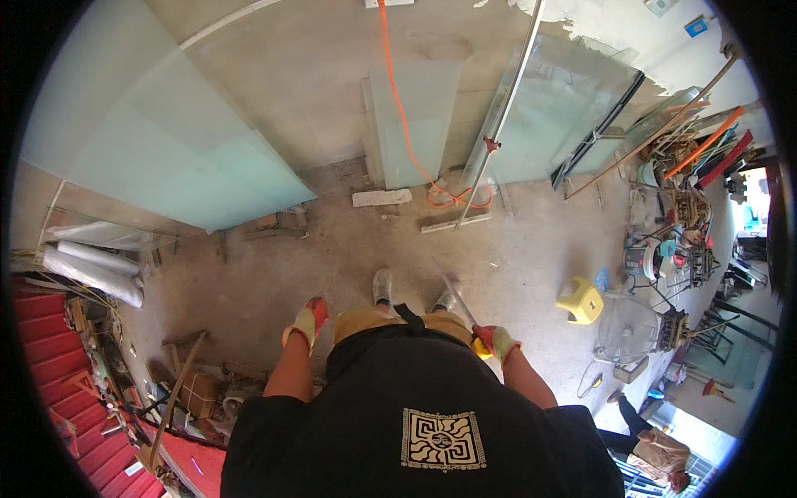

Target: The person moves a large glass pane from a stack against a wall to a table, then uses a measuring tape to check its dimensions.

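My right hand (pixel 496 339), in a red glove with a pale yellow cuff, is closed on a long thin grey strip (pixel 458 292) with a yellow part (pixel 481 349) at the hand. The strip slants forward and left over the floor; whether it is a blade or a measuring tape I cannot make out. My left hand (pixel 308 322), gloved the same way, hangs beside my left thigh with nothing visible in it. Its fingers are bunched at the far end and too small to read. Both hands are at hip height while I stand.
Large glass sheets (pixel 166 124) lean at left, with narrower panes (pixel 415 124) ahead and more glass (pixel 548 116) at right. An orange cable (pixel 404 124) trails to the floor. A yellow stool (pixel 580 301) and a fan (pixel 628 329) stand right. Another person (pixel 660 452) is behind right.
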`<control>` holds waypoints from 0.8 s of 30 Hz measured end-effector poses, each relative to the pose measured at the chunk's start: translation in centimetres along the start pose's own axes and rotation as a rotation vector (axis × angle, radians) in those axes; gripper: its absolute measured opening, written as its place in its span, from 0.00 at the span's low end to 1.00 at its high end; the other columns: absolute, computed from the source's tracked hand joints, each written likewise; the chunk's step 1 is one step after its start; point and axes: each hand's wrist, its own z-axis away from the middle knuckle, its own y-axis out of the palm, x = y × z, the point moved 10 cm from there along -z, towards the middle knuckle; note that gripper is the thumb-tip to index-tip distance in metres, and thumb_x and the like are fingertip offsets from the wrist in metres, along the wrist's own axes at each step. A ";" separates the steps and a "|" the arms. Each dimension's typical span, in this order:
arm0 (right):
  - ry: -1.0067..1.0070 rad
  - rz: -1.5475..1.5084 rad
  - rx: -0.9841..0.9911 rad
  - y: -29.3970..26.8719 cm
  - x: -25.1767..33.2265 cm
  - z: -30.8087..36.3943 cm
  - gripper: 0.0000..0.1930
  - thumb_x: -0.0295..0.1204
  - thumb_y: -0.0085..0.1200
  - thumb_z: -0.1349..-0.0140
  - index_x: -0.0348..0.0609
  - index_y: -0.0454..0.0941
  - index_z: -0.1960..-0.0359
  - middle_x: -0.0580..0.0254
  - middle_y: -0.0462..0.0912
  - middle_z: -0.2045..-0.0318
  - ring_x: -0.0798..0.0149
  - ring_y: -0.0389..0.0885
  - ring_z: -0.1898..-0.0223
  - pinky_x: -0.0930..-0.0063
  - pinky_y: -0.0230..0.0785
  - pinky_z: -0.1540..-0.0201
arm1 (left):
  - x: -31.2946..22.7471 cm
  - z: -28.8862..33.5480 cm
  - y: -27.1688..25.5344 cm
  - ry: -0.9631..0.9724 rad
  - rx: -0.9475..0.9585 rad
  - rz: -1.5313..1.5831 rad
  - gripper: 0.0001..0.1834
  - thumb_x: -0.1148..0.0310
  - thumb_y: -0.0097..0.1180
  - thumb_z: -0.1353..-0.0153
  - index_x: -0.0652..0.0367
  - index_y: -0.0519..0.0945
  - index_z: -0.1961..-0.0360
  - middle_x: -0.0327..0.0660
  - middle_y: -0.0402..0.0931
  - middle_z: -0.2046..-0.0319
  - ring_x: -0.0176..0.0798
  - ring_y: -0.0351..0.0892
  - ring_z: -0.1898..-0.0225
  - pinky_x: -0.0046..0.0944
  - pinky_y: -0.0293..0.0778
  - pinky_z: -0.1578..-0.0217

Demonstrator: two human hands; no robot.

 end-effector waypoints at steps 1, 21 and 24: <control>-0.020 0.037 -0.002 0.0 4.0 1.0 0.27 0.54 0.54 0.28 0.41 0.91 0.54 0.55 0.92 0.62 0.58 0.88 0.61 0.63 0.78 0.52 | 2.4 -1.5 -0.7 0.149 0.089 -0.736 0.22 0.49 0.50 0.24 0.50 0.78 0.39 0.36 0.81 0.53 0.39 0.78 0.52 0.43 0.74 0.50; -0.173 0.207 0.311 0.9 19.6 -5.4 0.20 0.44 0.58 0.25 0.35 0.87 0.61 0.57 0.88 0.67 0.59 0.85 0.65 0.64 0.77 0.58 | 5.1 12.9 3.9 -0.040 -0.204 0.109 0.25 0.59 0.43 0.23 0.62 0.77 0.34 0.53 0.78 0.36 0.58 0.76 0.35 0.50 0.69 0.33; -0.218 0.288 0.349 2.0 21.9 -5.7 0.20 0.44 0.58 0.25 0.36 0.87 0.62 0.58 0.88 0.68 0.58 0.85 0.68 0.62 0.77 0.60 | 11.2 9.6 6.8 0.092 -0.121 -0.533 0.25 0.61 0.40 0.23 0.61 0.78 0.35 0.54 0.76 0.34 0.60 0.73 0.32 0.51 0.70 0.33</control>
